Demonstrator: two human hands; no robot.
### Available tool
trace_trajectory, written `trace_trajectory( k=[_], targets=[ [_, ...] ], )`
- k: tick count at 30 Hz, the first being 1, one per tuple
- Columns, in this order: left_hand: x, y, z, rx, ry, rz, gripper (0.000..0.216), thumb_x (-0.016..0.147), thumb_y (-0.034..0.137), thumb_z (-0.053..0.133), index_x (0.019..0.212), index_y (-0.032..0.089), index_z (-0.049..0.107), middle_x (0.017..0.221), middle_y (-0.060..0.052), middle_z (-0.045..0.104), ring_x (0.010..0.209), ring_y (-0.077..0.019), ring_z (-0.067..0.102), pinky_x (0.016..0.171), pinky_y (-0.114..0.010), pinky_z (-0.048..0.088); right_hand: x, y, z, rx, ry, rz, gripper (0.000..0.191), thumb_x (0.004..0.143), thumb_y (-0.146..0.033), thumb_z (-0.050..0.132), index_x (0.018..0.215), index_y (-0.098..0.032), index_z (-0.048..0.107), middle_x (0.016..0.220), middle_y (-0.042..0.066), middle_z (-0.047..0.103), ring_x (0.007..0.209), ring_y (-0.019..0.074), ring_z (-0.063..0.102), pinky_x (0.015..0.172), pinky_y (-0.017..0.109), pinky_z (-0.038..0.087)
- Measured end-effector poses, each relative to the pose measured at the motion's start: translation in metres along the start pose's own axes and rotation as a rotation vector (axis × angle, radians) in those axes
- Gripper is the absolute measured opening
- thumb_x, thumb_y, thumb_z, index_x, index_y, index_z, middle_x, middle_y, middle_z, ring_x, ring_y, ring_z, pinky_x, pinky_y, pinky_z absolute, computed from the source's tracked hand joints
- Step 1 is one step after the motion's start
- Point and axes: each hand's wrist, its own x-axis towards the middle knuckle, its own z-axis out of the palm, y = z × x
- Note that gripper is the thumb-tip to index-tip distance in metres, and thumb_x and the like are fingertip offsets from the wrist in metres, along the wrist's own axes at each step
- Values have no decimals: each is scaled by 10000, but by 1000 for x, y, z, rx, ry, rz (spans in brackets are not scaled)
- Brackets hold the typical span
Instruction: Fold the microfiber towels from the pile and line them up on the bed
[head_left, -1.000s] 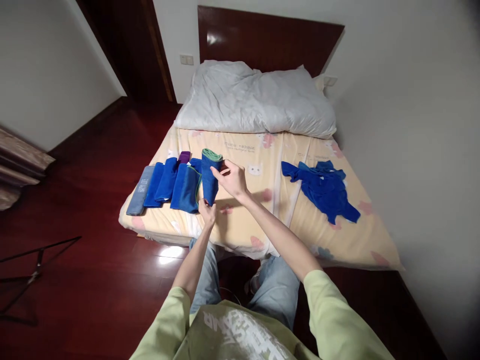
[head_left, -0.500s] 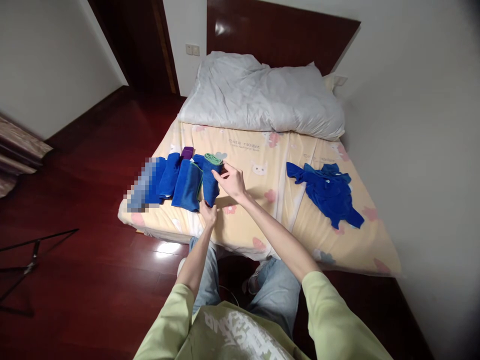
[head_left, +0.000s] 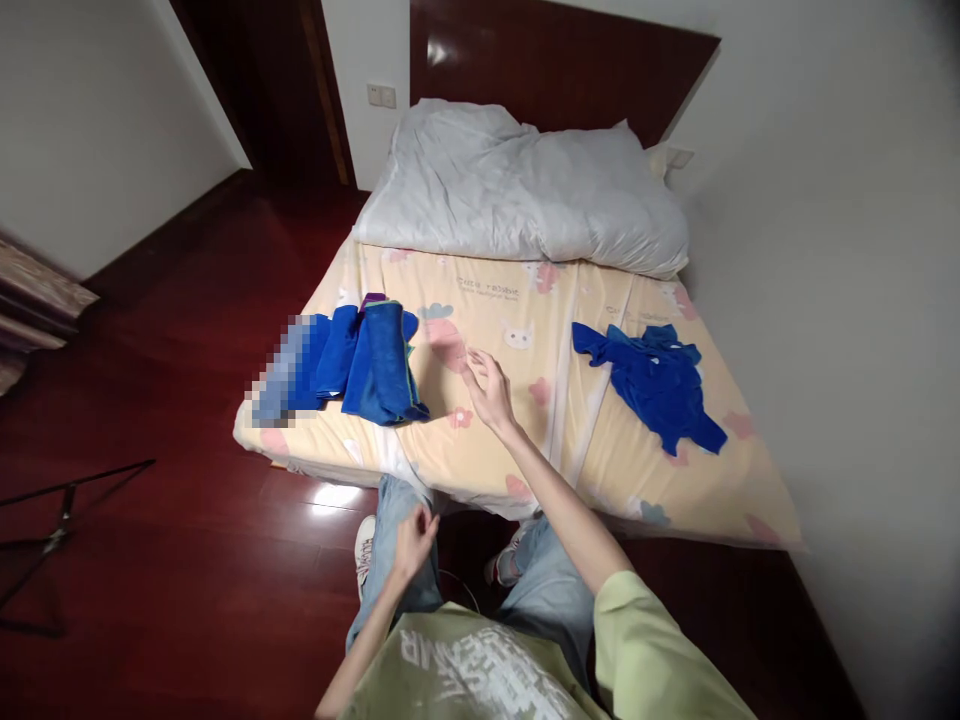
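A folded blue cloth with a green edge (head_left: pixel 388 365) lies at the near end of a row on the bed. Left of it are more folded blue cloths (head_left: pixel 339 355) and a bit of a purple one (head_left: pixel 373 299). My right hand (head_left: pixel 491 390) hovers over the sheet to the right of the row, fingers spread, holding nothing. My left hand (head_left: pixel 416 540) is drawn back above my left leg, its fingers loosely curled with nothing seen in them. Over on the right side of the bed lies a crumpled heap of blue cloths (head_left: pixel 660 385).
The bed (head_left: pixel 517 440) has a yellow patterned sheet. A bunched white quilt (head_left: pixel 525 195) lies before the dark headboard (head_left: pixel 555 65). Black thin stand legs (head_left: pixel 67 500) are on the red-brown floor at left. Part of the row's left end is pixelated.
Both hands have let go of the rolled blue cloth, which now lies against the row. My left hand has pulled back towards my body; my right hand has moved to the right and opened.
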Motion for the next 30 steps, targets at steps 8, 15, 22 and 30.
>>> trace_trajectory(
  k=[8, 15, 22, 30],
  targets=[
    [-26, -14, -21, 30, -104, -18, 296, 792, 485, 530, 625, 267, 420, 584, 5, 493, 575, -206, 507, 604, -344, 416, -194, 120, -104, -69, 244, 560, 319, 894, -551, 597, 934, -262, 725, 1056, 107, 782, 999, 293, 726, 960, 448, 564],
    [7, -12, 0, 180, -154, 73, 320, 768, 507, 479, 589, 261, 379, 531, 14, 426, 522, -197, 445, 588, -329, 382, -312, 147, -172, -229, 427, 502, 204, 901, -434, 575, 925, -329, 748, 1086, 81, 758, 1111, 296, 688, 1104, 493, 512],
    [9, -7, 4, 270, -136, 105, 444, 814, 578, 431, 552, 250, 283, 509, 15, 345, 498, -192, 394, 577, -348, 383, -308, 157, -168, -207, 426, 512, 195, 925, -396, 567, 927, -332, 751, 1038, 79, 741, 1097, 296, 666, 1099, 489, 514],
    [8, -6, 4, 327, -174, 55, 488, 840, 643, 436, 578, 244, 333, 510, 18, 398, 506, -170, 424, 571, -313, 415, -235, 195, -230, -158, 560, 436, 368, 928, -440, 544, 1137, -191, 715, 1215, 146, 736, 1078, 276, 692, 946, 425, 565]
  ],
)
